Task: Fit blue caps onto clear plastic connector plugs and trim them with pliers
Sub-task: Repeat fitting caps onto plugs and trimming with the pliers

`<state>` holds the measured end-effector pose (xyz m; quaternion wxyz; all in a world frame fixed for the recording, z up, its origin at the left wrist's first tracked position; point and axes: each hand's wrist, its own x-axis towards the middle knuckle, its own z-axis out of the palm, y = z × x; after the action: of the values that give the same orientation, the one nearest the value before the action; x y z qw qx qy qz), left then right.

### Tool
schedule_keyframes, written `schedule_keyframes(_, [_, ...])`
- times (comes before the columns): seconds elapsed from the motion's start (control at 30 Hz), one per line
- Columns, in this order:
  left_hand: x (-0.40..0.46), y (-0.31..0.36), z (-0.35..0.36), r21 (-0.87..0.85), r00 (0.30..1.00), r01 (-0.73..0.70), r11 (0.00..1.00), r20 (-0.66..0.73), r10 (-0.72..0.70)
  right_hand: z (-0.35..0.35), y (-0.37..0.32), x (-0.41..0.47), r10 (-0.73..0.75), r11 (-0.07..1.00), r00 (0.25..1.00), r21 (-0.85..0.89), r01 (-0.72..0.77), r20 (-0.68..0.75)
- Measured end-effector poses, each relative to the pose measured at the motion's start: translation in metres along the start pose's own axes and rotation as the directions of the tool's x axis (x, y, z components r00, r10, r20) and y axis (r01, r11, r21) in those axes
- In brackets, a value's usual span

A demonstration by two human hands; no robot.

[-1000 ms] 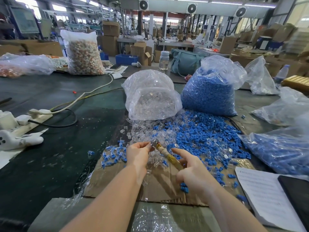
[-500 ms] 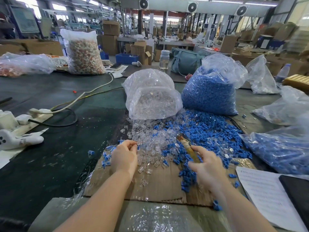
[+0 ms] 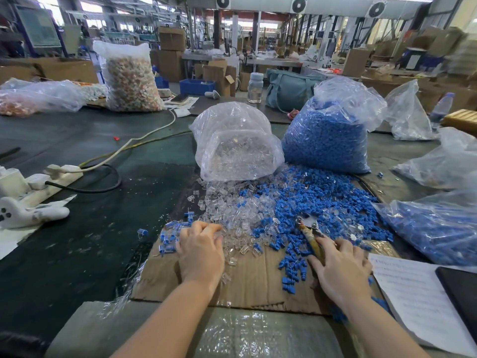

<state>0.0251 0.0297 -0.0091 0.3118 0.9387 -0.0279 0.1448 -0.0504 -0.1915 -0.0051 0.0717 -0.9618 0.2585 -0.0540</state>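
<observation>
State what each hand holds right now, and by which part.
The right hand grips the pliers by their yellowish handles. The left hand rests on the clear plugs; whether it pinches one cannot be told.

bright, even daylight comes from the far windows (image 3: 90,6), blown out to white, with soft faint shadows, sheen on the plastic bags (image 3: 237,140), wide-angle bending at the edges and a blurred background.
</observation>
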Motion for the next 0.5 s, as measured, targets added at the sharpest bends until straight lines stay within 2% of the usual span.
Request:
schedule_keyframes(0.1, [-0.018,0.015,0.013,-0.135,0.993,-0.105,0.985,0.046,0.112,-0.003,-0.002,-0.001,0.014,1.0,1.0,0.008,-0.014,0.016])
schedule_keyframes(0.2, [-0.034,0.027,0.025,-0.232,0.978,-0.139,0.963,0.119,0.17,-0.005,-0.008,-0.006,-0.037,0.999,0.997,-0.039,0.034,-0.065])
schedule_keyframes(0.3, [-0.042,0.034,0.033,-0.232,0.969,-0.166,0.958,0.14,0.202,-0.004,-0.017,-0.014,-0.166,0.986,0.972,-0.003,0.168,-0.166])
schedule_keyframes(0.37, [-0.043,0.035,0.036,-0.204,0.965,-0.193,0.96,0.138,0.223,-0.003,-0.024,-0.017,-0.222,0.974,0.961,0.008,0.226,-0.163])
schedule_keyframes(0.5, [-0.045,0.033,0.038,-0.148,0.961,-0.217,0.965,0.141,0.238,0.001,-0.032,-0.018,-0.247,0.969,0.963,0.005,0.249,-0.107])
